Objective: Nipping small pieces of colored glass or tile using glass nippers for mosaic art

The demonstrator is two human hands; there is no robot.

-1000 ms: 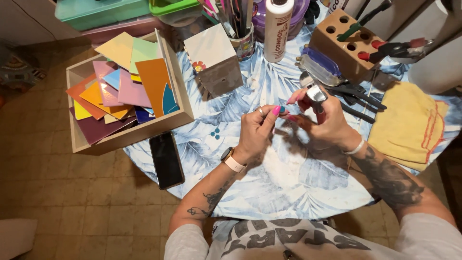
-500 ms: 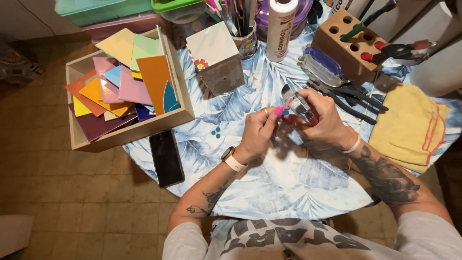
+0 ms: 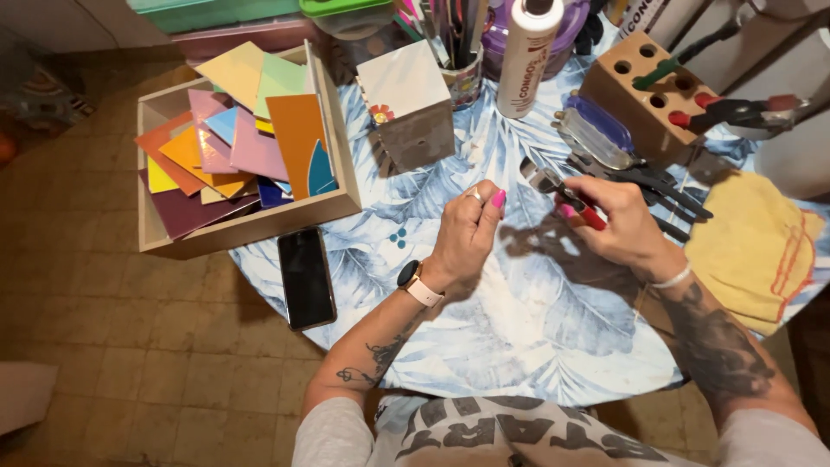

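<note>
Head view: right hand [image 3: 627, 227] wrapped round red-handled nippers [image 3: 566, 197], fingers pressed together on the handles, tool head up-left of knuckles. Left hand [image 3: 467, 235] just left of nippers, thumb and fingertips curled together; pinching anything? cannot tell, too small. Both held above counter [image 3: 536, 337] w/ leaf-print cloth, nippers between the two hands, head near left fingertips. Risk, prob.: jaws nipping a fingertip, given how close they sat; or tool slipping from grip onto counter.
</note>
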